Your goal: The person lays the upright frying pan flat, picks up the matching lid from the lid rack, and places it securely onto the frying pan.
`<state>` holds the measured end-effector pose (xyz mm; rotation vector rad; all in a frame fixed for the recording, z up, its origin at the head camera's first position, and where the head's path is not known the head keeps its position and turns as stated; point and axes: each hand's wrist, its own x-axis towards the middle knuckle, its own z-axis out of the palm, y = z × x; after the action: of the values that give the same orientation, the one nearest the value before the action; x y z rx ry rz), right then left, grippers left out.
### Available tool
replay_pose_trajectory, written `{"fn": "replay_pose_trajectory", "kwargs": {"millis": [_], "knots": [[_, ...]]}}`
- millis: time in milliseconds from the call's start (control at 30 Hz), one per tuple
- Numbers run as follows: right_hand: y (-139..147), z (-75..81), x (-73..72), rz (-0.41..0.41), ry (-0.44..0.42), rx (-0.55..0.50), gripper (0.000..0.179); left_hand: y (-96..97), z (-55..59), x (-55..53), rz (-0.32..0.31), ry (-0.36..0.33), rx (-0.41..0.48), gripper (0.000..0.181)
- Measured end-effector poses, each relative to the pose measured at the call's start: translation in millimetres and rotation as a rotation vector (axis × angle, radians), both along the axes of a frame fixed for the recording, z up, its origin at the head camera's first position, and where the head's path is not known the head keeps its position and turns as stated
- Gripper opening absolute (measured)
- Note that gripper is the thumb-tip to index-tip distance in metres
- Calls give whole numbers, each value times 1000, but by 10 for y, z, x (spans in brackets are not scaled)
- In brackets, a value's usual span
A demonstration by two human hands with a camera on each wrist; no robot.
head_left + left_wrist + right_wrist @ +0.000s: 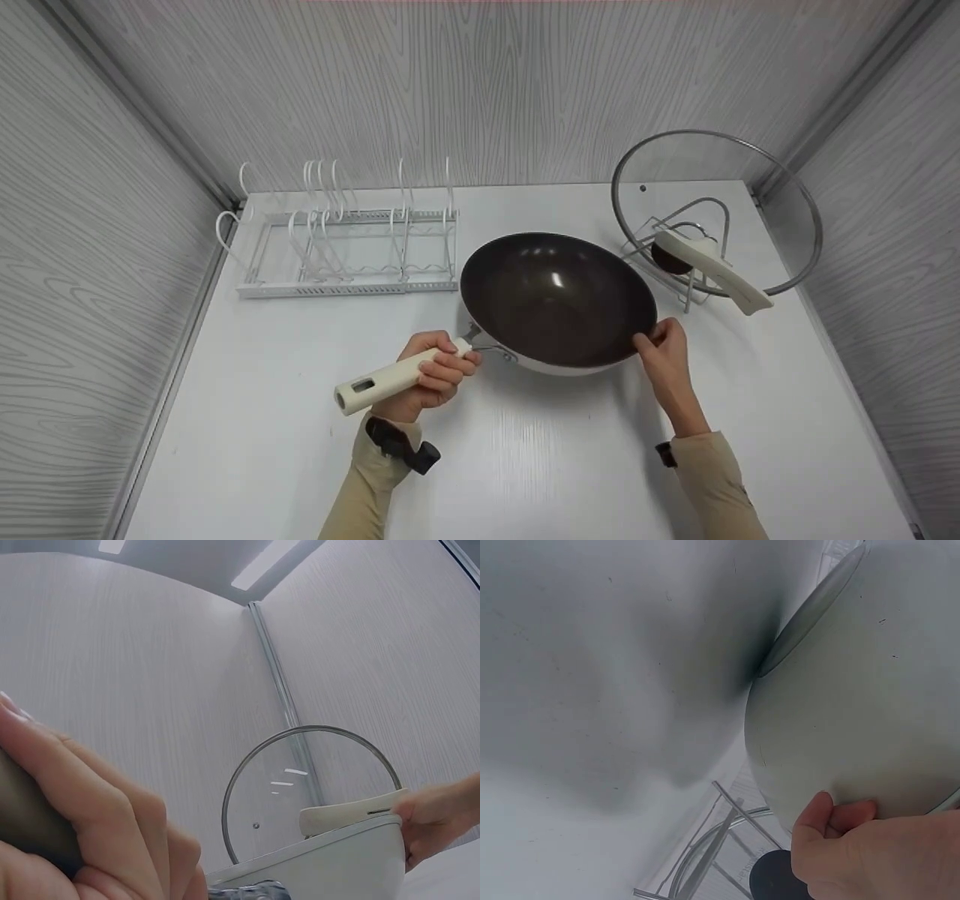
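A deep frying pan (555, 300) with a dark inside and a pale outside is tilted over the white table in the head view. My left hand (439, 375) grips its cream handle (386, 384) close to the pan, fingers curled round it. At the lower right rim, my right hand (667, 360) pinches the edge between thumb and fingers. The right wrist view shows the pan's pale underside (855, 705) leaning, its base edge low by the tabletop; whether they touch I cannot tell. Left-hand fingers (105, 825) fill the lower left of the left wrist view.
Behind the pan to the left lies a white wire rack (322, 289) with several upright loops. At the right, a glass lid (780, 217) with a cream handle (712, 270) leans on a metal wire stand (724, 206). Wood-patterned walls (480, 90) enclose the white table (525, 465).
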<state>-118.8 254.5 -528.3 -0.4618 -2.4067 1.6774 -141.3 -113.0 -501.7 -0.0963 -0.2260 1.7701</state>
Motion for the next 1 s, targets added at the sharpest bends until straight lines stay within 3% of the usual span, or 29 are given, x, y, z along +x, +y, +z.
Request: {"fn": "replay_pose_trajectory", "kwargs": {"millis": [167, 433, 767, 867, 1000], "knots": [[-12, 11, 6, -15, -10, 18, 19, -6, -15, -13, 2, -2, 3, 23], [-39, 43, 14, -43, -80, 85, 16, -59, -13, -12, 97, 141, -97, 31], [-53, 33, 81, 19, -157, 159, 17, -204, -87, -2, 171, 88, -195, 59], [-71, 17, 104, 43, -172, 161, 18, -265, -131, -12, 174, 82, -198, 63], [-97, -7, 125, 75, -181, 174, 20, -339, -214, -40, 193, 22, -191, 70]]}}
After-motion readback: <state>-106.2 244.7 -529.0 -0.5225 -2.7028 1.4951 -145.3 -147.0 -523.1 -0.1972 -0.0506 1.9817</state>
